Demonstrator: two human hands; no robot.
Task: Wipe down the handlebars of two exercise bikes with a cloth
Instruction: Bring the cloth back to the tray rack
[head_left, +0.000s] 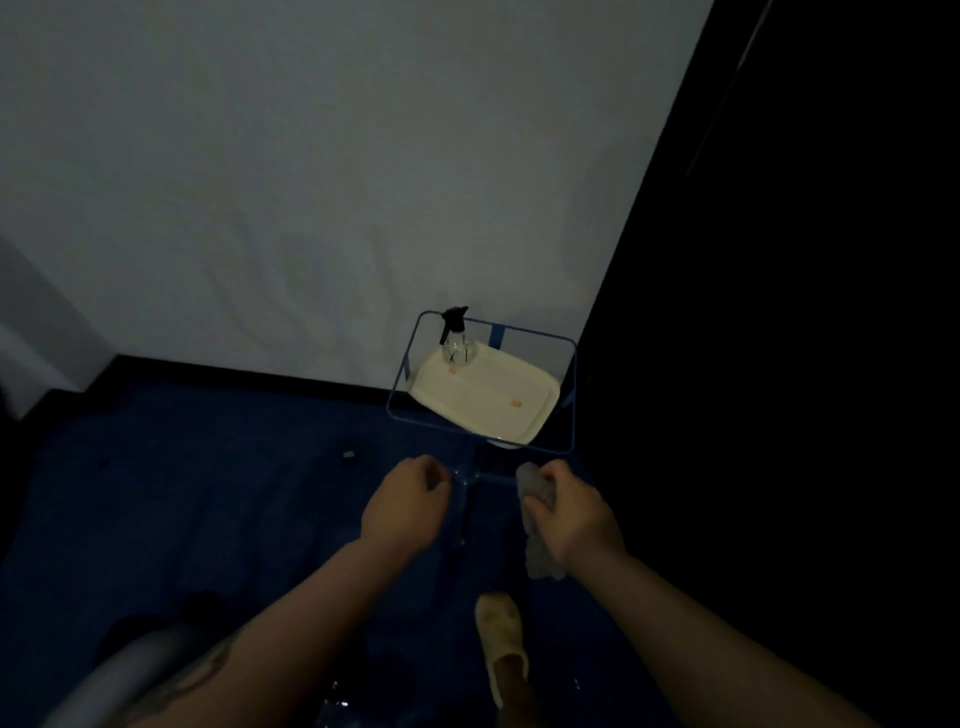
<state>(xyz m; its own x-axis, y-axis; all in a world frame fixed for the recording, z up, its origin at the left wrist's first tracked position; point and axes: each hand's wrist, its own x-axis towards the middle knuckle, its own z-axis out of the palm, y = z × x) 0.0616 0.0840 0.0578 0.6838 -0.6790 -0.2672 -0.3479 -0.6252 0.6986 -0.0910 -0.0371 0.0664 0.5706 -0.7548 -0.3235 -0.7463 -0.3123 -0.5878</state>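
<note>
- In a dim room, a person stands facing a corner, both bare arms stretched forward and down over a dark blue floor (156, 493).
- The right hand (576, 512) is closed around a grey cloth (537, 540); one end sticks up past the knuckles and the rest hangs below the wrist.
- The left hand (408, 501) is curled into a loose fist, close to or on a thin, faintly lit bar (462, 480); the gloom makes it impossible to say whether the fingers actually grip it.
- That bar runs between the 2 hands with a post dropping from its middle. It may be a handlebar, though the light is too poor to be sure.
- Just beyond the hands, a blue wire-framed stand (574, 395) holds a cream tray (488, 405), with 1 clear spray bottle (454, 338) topped by a black trigger standing upright at the tray's far left corner.
- A pale slipper (501, 639) shows below the hands, and a grey curved tube (119, 675) crosses the lower left corner.
- The step appears to be the wiping itself, or the moment right before it, with the cloth already in hand and level with the bar.
- The next move likely calls for the cloth to be pressed around the bar and drawn along it while the left hand steadies the frame.
</note>
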